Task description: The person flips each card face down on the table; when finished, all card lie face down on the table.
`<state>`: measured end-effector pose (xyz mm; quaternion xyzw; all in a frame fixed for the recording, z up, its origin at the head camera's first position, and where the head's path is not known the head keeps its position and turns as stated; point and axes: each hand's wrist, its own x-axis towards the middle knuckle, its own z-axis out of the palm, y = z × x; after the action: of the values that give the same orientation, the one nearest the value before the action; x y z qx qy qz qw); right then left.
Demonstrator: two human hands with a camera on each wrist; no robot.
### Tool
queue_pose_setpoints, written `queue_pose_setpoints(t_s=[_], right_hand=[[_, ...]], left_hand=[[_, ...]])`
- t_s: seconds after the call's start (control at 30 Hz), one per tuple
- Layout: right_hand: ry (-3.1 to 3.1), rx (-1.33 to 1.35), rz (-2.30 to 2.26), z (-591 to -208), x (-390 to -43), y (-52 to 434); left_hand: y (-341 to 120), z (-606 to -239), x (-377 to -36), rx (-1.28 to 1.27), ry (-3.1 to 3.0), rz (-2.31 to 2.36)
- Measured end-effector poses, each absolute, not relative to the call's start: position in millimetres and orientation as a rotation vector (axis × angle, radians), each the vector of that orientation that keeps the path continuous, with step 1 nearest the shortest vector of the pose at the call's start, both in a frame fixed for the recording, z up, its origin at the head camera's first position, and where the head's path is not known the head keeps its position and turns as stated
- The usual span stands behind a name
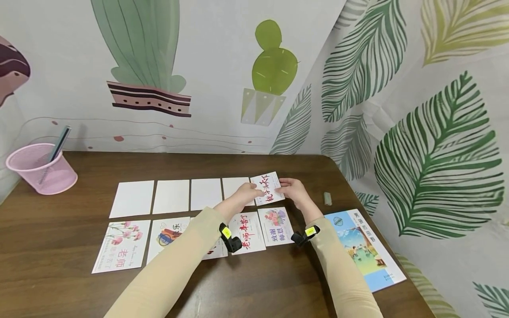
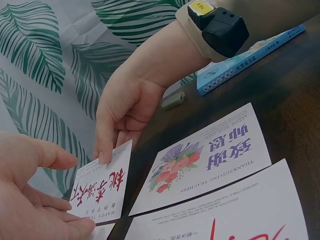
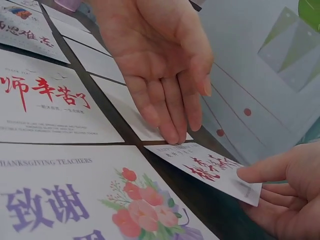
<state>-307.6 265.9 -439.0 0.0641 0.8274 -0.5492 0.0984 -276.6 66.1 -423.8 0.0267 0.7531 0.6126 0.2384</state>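
My right hand point(image 1: 293, 191) pinches a greeting card point(image 1: 267, 189) with red brush lettering, thumb on top and fingers beneath. The card is tilted, its outer edge raised in the right wrist view. My left hand point(image 3: 160, 65) has its fingers straight, with the tips right at the card's opposite edge and the thumb apart from it. Nearest in front lies a card with purple lettering and a bouquet point(image 1: 275, 226); beside it is one with red lettering point(image 1: 247, 232). Behind my left hand, a white card point(image 1: 234, 186) is partly covered.
More blank white cards point(image 1: 171, 197) continue the back row leftward. Printed cards point(image 1: 121, 245) form the front row, some hidden by my left sleeve. A pink mesh pen cup point(image 1: 43, 170) stands far left. At right are a small greenish eraser-like block point(image 1: 328, 198) and a picture book point(image 1: 359, 249).
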Motion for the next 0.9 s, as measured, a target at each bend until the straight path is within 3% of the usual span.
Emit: queue_pose_setpoints(t_s=[0.63, 0.9], right_hand=[[2.376, 0.149, -1.692, -442, -305, 260], [2.679, 0.134, -1.677, -427, -294, 249]], left_hand=[[65, -422, -273, 0.108, 2.091, 1.666], [72, -414, -274, 0.203, 2.217, 1.795]])
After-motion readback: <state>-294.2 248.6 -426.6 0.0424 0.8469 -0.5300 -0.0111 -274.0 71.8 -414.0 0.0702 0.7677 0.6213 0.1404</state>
